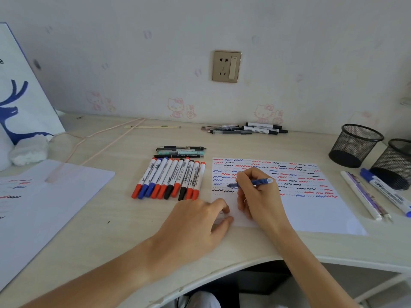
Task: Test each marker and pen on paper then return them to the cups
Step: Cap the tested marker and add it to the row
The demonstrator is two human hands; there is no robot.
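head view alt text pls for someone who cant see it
The right hand writes with a blue pen on a sheet of paper covered in squiggles while the left hand steadies its corner. A row of markers lies left, two mesh cups right.

Ten capped markers (169, 178) lie in one row: six red, three blue, two black by cap is hard to split exactly. Two mesh cups (355, 144), two sheets of paper (311, 210), two hands (258, 196), one blue pen (251, 182)
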